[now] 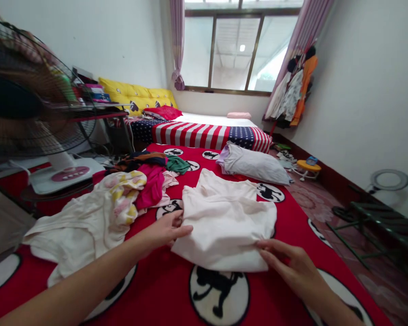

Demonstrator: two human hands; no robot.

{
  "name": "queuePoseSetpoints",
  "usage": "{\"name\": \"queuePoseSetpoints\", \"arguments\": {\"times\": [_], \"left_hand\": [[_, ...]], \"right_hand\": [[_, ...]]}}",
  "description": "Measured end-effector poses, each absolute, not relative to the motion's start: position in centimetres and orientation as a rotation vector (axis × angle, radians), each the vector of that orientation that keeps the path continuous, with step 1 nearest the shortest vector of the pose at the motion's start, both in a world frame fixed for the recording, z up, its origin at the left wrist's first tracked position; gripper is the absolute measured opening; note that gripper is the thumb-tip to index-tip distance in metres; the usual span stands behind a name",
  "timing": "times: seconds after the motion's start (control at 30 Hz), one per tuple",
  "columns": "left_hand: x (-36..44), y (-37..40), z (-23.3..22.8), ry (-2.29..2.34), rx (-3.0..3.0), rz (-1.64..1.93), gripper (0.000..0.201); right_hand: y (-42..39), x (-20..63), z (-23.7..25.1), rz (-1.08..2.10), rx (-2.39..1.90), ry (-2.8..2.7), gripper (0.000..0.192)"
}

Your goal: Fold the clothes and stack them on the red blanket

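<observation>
A white top (pixel 224 226), partly folded over itself, lies on the red blanket (pixel 149 280) in front of me. At its left edge is my left hand (pixel 172 228), thumb and forefinger apart, with the thumb touching the cloth; its other fingers are partly hidden. My right hand (pixel 289 262) pinches the lower right corner of the top between thumb and fingers. To the left lies a loose heap of clothes: a cream garment (pixel 85 226) with a yellow-patterned part, a magenta garment (pixel 151 185) and a green one (pixel 177 165).
Beyond the top lies a grey-white folded bundle (pixel 255 163). A fan (pixel 61 167) stands close on the left, its blades blurred. Past the red blanket is a bed with a flag-patterned cover (pixel 193 133). A green rack-like stool (pixel 387 222) and a yellow stool (pixel 308 166) stand right.
</observation>
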State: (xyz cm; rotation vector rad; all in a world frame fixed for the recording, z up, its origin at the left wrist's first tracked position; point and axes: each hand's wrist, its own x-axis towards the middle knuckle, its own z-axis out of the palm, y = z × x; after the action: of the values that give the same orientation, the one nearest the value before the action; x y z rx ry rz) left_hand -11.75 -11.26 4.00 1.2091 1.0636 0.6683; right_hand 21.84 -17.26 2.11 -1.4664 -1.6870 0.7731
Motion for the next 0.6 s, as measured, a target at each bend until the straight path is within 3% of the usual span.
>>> {"name": "queuePoseSetpoints", "arguments": {"times": [0.2, 0.33, 0.43, 0.6], "left_hand": [[-10.2, -9.3, 3.6, 1.099, 1.297, 0.838, 0.062], [-8.3, -6.7, 4.4, 1.003, 1.260, 1.002, 0.063], [-7.2, -5.8, 4.4, 0.932, 1.166, 1.071, 0.066], [-6.6, -5.9, 4.1, 0.885, 1.095, 1.133, 0.057]], "right_hand": [[-12.6, 19.1, 6.1, 0.297, -1.334, -1.715, 0.019], [-7.0, 13.0, 7.9, 0.497, -1.236, -1.884, 0.020], [-3.4, 10.0, 6.1, 0.711, -1.423, -1.891, 0.041], [-1.2, 10.5, 3.8, 0.849, -1.445, -1.848, 0.043]]}}
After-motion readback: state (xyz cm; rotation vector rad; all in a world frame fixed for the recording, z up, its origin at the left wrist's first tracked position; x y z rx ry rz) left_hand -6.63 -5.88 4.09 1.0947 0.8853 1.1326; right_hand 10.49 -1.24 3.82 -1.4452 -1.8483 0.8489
